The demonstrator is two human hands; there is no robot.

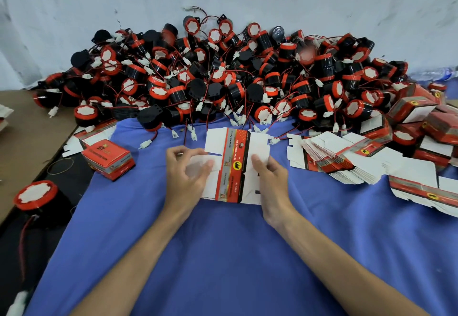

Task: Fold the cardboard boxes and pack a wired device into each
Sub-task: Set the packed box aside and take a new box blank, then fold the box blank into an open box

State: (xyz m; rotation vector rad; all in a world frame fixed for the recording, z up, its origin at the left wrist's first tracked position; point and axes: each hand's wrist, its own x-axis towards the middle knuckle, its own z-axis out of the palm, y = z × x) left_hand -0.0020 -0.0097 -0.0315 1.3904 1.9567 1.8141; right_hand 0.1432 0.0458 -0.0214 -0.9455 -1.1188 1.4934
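We see the flat box blank [235, 164] at the middle of the blue-clothed counter [223, 253], just before the heap of wired devices [223, 80]. The left hand [186, 169] curls its fingers round the left flap; the right hand [271, 177] pinches the right panel.

Visible only as two bare, slender forearms, left forearm [138, 248] and right forearm [334, 261], cut off by the near edge. Capped by a bare left hand [188, 167] and bare right hand [270, 174] with slim fingers; wrists bare too.
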